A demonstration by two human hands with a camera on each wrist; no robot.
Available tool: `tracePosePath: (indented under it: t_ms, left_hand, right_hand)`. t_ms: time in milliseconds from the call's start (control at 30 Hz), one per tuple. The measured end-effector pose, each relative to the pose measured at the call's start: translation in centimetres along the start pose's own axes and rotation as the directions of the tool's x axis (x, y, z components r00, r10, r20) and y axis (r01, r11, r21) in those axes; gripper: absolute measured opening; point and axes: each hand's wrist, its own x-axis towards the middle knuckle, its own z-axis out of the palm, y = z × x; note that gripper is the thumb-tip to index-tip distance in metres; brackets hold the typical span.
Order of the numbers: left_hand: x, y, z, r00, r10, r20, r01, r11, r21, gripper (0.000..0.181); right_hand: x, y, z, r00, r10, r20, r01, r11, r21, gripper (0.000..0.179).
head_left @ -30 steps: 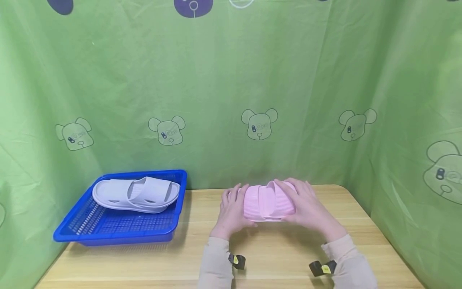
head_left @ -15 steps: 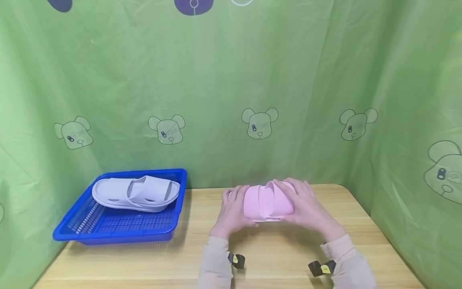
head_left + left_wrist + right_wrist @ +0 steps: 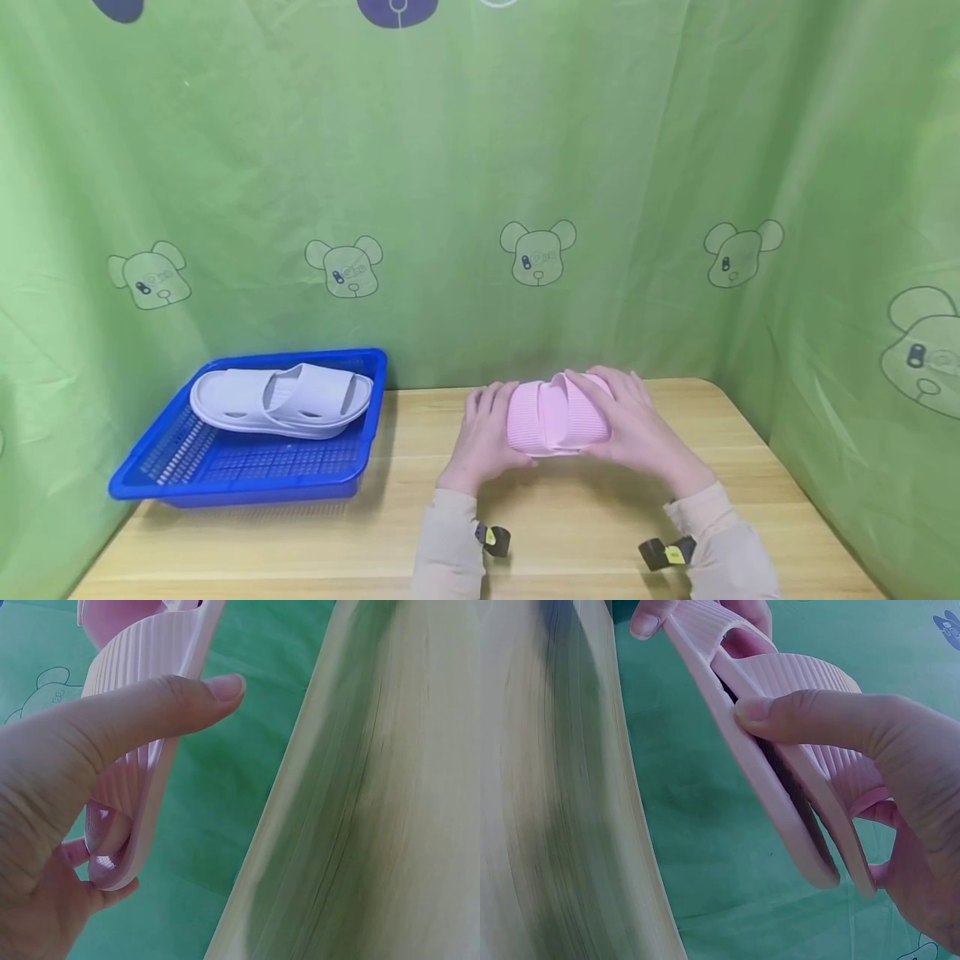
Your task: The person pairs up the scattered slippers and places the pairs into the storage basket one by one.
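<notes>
Between my two hands is a pair of pink slippers (image 3: 555,417) with ribbed straps, fitted into each other and held over the back of the table. My left hand (image 3: 483,437) grips their left end, thumb across the ribbed strap (image 3: 169,641) in the left wrist view. At the right end my right hand (image 3: 641,429) holds on, its thumb pressed at the edges of both soles (image 3: 772,795). A narrow dark gap runs between these soles in the right wrist view. On the left, pale lilac slippers (image 3: 243,396) lie in a blue plastic basket (image 3: 367,442).
The wooden table (image 3: 322,550) has its back edge close to a green curtain (image 3: 450,150) printed with bear heads. More of this curtain closes in both sides. Black wrist straps (image 3: 667,553) with yellow labels stick out beside the sleeves (image 3: 448,546).
</notes>
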Motion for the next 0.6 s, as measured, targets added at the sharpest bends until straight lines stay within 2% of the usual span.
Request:
tracePosePath:
  t_ms: [600]
  left_hand:
    - [0.02,0.46,-0.43,0.999,0.031,-0.029,-0.03,0.999,0.031,0.121]
  right_hand:
    - [0.17,-0.31,0.07,1.0,-0.019,-0.014,0.019,1.0,0.007,0.103]
